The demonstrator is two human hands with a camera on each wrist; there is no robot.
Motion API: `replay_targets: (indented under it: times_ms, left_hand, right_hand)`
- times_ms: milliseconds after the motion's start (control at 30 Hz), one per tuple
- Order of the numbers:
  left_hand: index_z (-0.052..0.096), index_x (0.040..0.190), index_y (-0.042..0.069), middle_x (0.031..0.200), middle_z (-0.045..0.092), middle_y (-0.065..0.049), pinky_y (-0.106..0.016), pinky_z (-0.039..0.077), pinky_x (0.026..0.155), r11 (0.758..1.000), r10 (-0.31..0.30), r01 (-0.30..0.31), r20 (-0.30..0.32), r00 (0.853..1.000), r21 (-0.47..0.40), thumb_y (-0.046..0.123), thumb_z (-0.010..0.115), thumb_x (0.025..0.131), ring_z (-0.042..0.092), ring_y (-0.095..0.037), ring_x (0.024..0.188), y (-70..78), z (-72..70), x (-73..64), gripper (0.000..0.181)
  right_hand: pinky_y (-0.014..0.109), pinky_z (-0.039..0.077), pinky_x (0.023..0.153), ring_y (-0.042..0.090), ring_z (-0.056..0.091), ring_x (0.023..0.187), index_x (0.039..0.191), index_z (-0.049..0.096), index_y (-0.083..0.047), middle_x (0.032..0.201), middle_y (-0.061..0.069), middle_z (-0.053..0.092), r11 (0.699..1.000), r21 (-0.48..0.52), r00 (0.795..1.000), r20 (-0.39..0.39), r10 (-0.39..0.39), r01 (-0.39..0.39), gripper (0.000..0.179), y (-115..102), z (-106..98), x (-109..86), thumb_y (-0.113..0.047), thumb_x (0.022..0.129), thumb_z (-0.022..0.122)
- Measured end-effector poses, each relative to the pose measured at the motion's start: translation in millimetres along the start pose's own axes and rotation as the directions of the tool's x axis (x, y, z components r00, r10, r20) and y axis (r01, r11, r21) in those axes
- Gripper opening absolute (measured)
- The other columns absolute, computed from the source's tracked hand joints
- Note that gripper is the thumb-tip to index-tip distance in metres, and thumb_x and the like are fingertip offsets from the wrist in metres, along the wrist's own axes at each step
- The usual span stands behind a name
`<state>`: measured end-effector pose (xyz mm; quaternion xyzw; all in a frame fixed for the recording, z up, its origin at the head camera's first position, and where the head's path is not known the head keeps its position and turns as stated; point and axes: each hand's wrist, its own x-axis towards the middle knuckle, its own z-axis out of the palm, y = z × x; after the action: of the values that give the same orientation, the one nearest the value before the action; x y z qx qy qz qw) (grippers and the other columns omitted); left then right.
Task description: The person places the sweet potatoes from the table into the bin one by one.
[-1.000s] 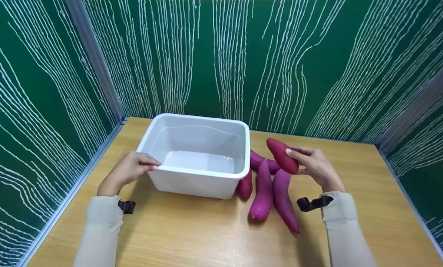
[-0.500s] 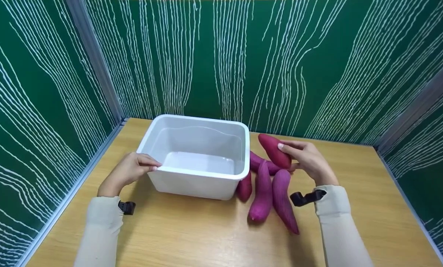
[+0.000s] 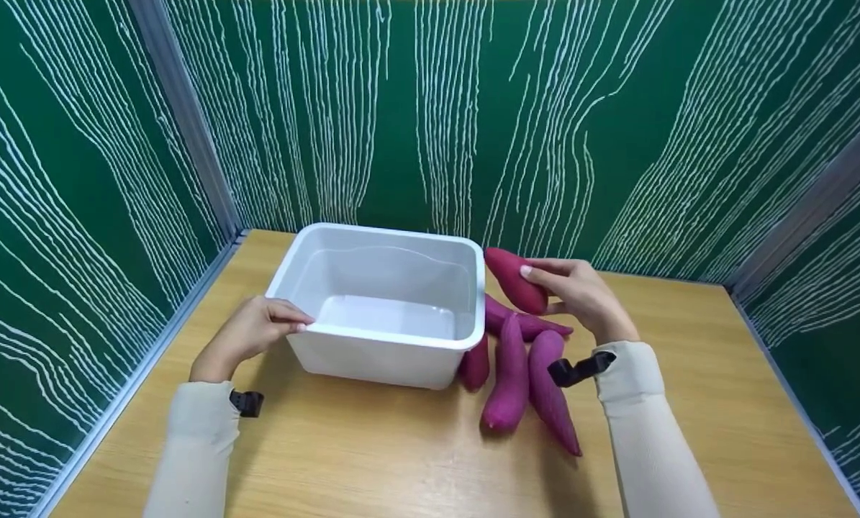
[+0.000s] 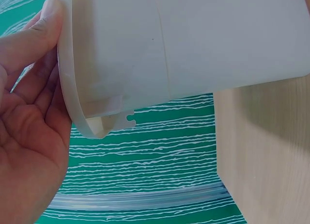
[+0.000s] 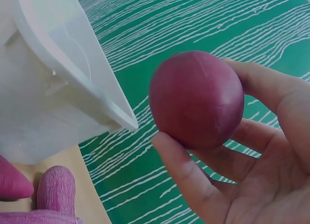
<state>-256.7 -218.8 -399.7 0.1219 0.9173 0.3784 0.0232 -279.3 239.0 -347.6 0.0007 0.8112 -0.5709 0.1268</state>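
Left hand point(image 3: 253, 327): thumb and fingers pinch the near-left corner of the rim of the white bin point(image 3: 383, 334). Likely reason: to steady it from the side opposite the other hand. The bin's mouth faces up.

Right hand point(image 3: 577, 291): grips the red potato point(image 3: 517, 281) around its near, thicker end, thumb on the near side. Held this way, the slim end points left and is unobstructed. The potato is raised off the table point(image 3: 372, 446), just outside the bin's right rim. The right wrist view shows a gap to the bin's corner; in the head view the tip nearly meets the rim.

Below lie a far potato point(image 3: 534, 326), running left to right, a middle potato point(image 3: 509, 381) and a right potato point(image 3: 553, 392), both pointing nearward, and a left potato point(image 3: 477, 365) tucked by the bin's wall; whether it touches, I cannot tell.

Room: tightest at the far side, where the green wall point(image 3: 394, 144) stands close behind the bin; widest over the near table, between the forearms.
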Motion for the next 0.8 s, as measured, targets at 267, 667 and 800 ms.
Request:
replay_targets:
  times_ms: [267, 667, 800]
  left_hand:
    - [0.077, 0.098, 0.007, 0.105, 0.073, -0.011, -0.048, 0.051, 0.094, 1.0, 0.026, -0.026, -0.004, 1.0, -0.004, 0.002, 0.069, 0.085, 0.061, -0.03, 0.106, -2.2, -0.3, 0.4, 0.017]
    - [0.077, 0.1, 0.007, 0.107, 0.073, -0.012, -0.049, 0.049, 0.097, 1.0, -0.011, 0.011, 0.002, 1.0, -0.019, 0.0, 0.067, 0.086, 0.06, -0.031, 0.108, -1.4, -1.6, 0.2, 0.018]
    - [0.077, 0.1, 0.007, 0.108, 0.072, -0.013, -0.048, 0.049, 0.097, 1.0, -0.012, 0.012, 0.009, 1.0, -0.029, 0.0, 0.067, 0.086, 0.06, -0.031, 0.109, -0.3, -1.0, 0.2, 0.018]
  right_hand:
    - [0.033, 0.058, 0.079, 0.021, 0.061, 0.101, 0.138, 0.051, -0.008, 0.125, 0.016, 0.057, 0.999, 0.024, 1.0, 0.009, -0.024, 0.024, 0.071, -10, 13, 9.0, -0.048, 0.083, 0.071]
    - [0.034, 0.058, 0.077, 0.023, 0.063, 0.097, 0.134, 0.055, -0.011, 0.124, 0.016, 0.058, 1.0, 0.018, 1.0, 0.017, -0.024, 0.024, 0.063, -27, 27, 17.1, -0.044, 0.084, 0.071]
    - [0.034, 0.058, 0.077, 0.024, 0.061, 0.1, 0.133, 0.056, -0.011, 0.124, 0.015, 0.059, 1.0, 0.01, 0.999, 0.022, -0.026, 0.026, 0.06, -30, 33, 19.4, -0.043, 0.085, 0.071]
